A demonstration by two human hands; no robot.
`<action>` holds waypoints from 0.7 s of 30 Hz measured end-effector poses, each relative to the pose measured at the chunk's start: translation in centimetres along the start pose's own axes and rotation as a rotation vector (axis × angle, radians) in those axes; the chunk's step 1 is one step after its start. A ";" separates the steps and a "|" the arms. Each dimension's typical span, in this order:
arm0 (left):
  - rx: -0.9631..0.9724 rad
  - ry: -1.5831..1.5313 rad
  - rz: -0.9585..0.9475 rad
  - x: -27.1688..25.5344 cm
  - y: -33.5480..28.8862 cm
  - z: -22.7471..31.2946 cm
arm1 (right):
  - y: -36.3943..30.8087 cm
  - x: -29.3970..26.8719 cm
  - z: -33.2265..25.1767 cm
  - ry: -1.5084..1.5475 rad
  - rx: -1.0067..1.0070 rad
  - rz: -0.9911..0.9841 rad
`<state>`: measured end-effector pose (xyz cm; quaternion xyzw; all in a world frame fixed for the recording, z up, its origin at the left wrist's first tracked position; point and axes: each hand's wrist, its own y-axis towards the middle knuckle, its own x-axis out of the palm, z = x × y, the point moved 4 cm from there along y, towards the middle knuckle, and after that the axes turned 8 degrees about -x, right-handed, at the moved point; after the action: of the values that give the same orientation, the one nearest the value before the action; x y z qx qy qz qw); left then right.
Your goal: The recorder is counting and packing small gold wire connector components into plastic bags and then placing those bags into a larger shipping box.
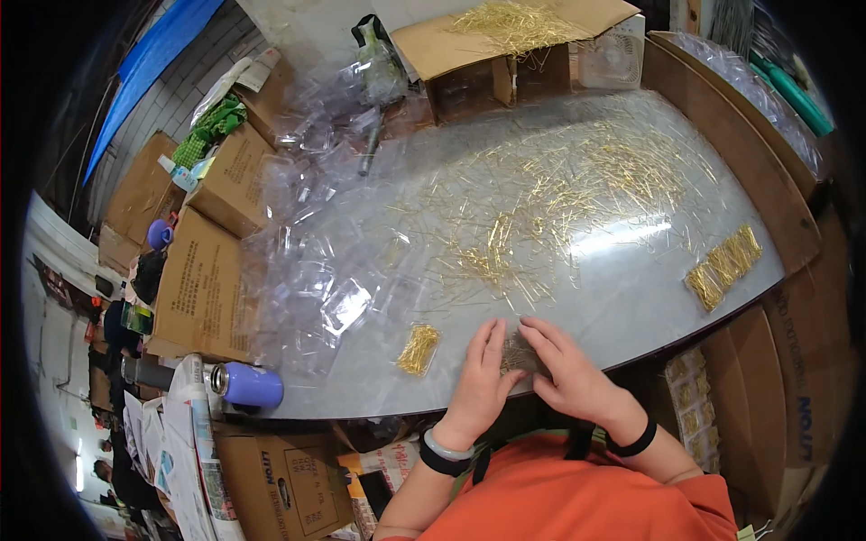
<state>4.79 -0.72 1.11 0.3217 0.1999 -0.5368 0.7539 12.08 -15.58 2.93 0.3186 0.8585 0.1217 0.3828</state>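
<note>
My left hand [483, 383] and my right hand [570, 379] cup the two sides of a small clear plastic box [517, 353] at the table's near edge. Thin wire-like pieces seem to lie in it; its lower part is hidden by my fingers and thumbs. To the left stands another small clear box [418, 350] packed with gold-coloured pins. Loose gold pins [505, 248] lie beyond my hands, spreading thickly toward the far right. At the right edge, several filled boxes [724, 266] sit in a row.
Many clear plastic boxes [325, 243] are heaped along the left. A purple bottle [251, 385] lies at the near left corner. Cardboard cartons [203, 279] flank the table. At the back, a cardboard shelf [433, 45] bears more pins. Filled packs [693, 410] sit in a carton below right.
</note>
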 end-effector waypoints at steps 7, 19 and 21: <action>-0.018 0.311 0.067 -2.9 -1.4 0.5 | 2.0 0.2 0.1 -0.333 -0.196 -0.201; 0.010 0.219 -0.029 -1.7 -0.5 1.2 | 0.2 -1.2 0.3 -0.385 -0.087 -0.024; 0.023 0.228 -0.025 -1.1 -0.2 1.5 | 0.0 -0.9 0.6 -0.389 -0.089 -0.040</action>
<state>4.17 -1.05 2.83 0.3869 0.2821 -0.5082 0.7158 12.96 -16.18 3.05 0.3020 0.7683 0.0880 0.5574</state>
